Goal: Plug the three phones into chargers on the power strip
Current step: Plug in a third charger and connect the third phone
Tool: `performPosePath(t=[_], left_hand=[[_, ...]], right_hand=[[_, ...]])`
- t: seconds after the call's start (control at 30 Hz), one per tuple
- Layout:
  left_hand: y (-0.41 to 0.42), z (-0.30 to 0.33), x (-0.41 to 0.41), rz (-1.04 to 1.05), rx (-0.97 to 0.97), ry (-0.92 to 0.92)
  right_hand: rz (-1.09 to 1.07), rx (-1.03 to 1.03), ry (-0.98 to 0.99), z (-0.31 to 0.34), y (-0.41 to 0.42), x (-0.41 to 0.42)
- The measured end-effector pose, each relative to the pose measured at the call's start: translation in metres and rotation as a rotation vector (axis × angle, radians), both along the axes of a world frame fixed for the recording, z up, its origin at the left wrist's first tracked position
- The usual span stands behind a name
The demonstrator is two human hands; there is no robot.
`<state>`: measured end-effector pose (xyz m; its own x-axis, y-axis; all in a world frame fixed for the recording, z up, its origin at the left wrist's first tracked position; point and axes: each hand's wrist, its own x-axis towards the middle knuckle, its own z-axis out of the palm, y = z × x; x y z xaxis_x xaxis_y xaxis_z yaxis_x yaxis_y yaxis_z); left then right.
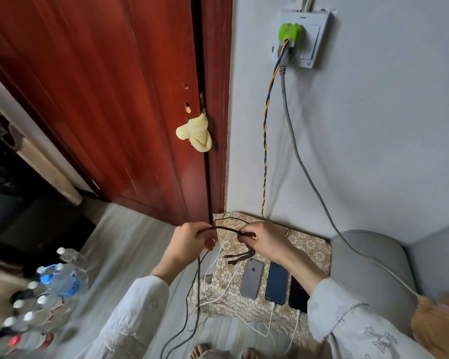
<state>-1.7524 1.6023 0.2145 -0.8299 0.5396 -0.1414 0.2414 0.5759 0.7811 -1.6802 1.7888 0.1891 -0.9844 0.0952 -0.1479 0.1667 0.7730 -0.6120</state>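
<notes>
Three phones lie side by side, backs up, on a small stand covered in a floral cloth: a grey phone, a dark blue phone and a black phone partly hidden by my right sleeve. White cables run from the bottoms of the blue and black phones. My left hand and my right hand hold a dark braided cable stretched between them above the stand. Its bundled end rests on the cloth. No power strip is visible.
A wall socket carries a green plug with a twisted blue-yellow wire and a grey cord hanging down. A red wooden door stands left, a grey cushion right, and several water bottles lower left.
</notes>
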Motion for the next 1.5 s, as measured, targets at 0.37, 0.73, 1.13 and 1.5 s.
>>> performPosePath(t=[0.37, 0.73, 1.13, 1.5], left_hand=[[-0.025, -0.003, -0.023, 0.365, 0.426, -0.307], [0.016, 0.001, 0.004, -0.278, -0.088, -0.068], [0.009, -0.007, 0.019, -0.062, 0.238, -0.293], [0.005, -0.010, 0.020, -0.224, 0.109, -0.398]], right_hand=[[-0.096, -0.184, -0.169, -0.007, 0.020, 0.019], [0.094, 0.131, 0.185, 0.028, 0.004, 0.001], [-0.634, -1.055, -0.236, 0.037, -0.008, 0.006], [-0.422, -1.044, -0.085, 0.042, -0.014, -0.004]])
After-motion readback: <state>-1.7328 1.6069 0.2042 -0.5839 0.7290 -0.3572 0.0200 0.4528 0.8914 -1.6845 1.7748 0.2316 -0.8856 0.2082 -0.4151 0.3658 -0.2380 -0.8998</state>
